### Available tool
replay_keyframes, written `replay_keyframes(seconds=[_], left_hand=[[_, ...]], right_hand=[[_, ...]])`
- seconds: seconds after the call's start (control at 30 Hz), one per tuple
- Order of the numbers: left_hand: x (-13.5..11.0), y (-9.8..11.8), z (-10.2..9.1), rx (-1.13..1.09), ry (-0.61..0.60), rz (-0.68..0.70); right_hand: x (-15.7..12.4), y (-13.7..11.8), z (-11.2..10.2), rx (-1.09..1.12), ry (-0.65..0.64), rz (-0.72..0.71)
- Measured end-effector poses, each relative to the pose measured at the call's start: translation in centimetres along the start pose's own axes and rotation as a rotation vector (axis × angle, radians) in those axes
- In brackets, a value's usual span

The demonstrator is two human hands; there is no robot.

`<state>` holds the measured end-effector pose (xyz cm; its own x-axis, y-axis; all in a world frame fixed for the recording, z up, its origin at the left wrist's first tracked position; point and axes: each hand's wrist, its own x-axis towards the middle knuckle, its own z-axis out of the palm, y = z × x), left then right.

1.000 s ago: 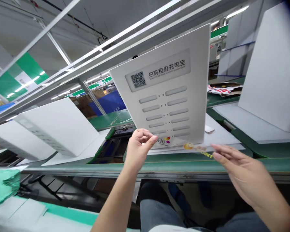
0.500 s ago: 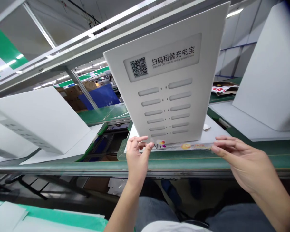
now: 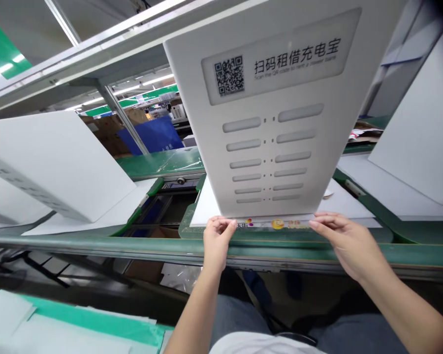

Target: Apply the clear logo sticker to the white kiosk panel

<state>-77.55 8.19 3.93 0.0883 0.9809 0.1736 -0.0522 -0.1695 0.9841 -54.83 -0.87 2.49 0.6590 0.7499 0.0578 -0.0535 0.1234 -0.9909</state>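
A tall white power bank rental cabinet [image 3: 268,147] stands upright in front of me, with a QR code panel and two columns of slots on its face. A narrow printed sticker strip [image 3: 278,224] with colourful logos stretches along its bottom edge. At the strip's left end my left hand [image 3: 217,241] pinches it between thumb and fingers. My right hand [image 3: 349,243] pinches the other end near the cabinet's lower right corner. Whether the strip touches the cabinet face, I cannot tell. Under the cabinet lies a white sheet [image 3: 203,209].
Another white cabinet [image 3: 62,162] stands to the left on the green conveyor [image 3: 107,242], and one more [image 3: 424,132] to the right. A metal frame beam [image 3: 77,73] crosses overhead. White sheets lie on a green surface [image 3: 96,322] at lower left.
My hands have come slightly closer together, with the strip now lower against the cabinet's bottom edge. The cabinet appears larger and nearer in view.
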Motion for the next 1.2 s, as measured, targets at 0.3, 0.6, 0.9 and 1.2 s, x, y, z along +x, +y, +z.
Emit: replay_keyframes(seconds=[0.3,0.6,0.9,1.2], left_hand=[[3.3,-3.5,1.5,-0.007,0.019,-0.093],[3.8,-4.2,3.3,0.001,0.076,-0.111],[4.5,-4.9,3.9,-0.018,0.156,-0.089],[4.5,-5.1,3.9,0.007,0.167,-0.083]], right_hand=[[4.2,3.5,1.5,-0.016,0.069,0.073],[5.5,4.3,1.4,-0.099,0.148,0.039],[6.1,4.8,1.8,-0.185,0.156,0.008],[6.3,4.8,1.9,-0.236,0.162,0.002]])
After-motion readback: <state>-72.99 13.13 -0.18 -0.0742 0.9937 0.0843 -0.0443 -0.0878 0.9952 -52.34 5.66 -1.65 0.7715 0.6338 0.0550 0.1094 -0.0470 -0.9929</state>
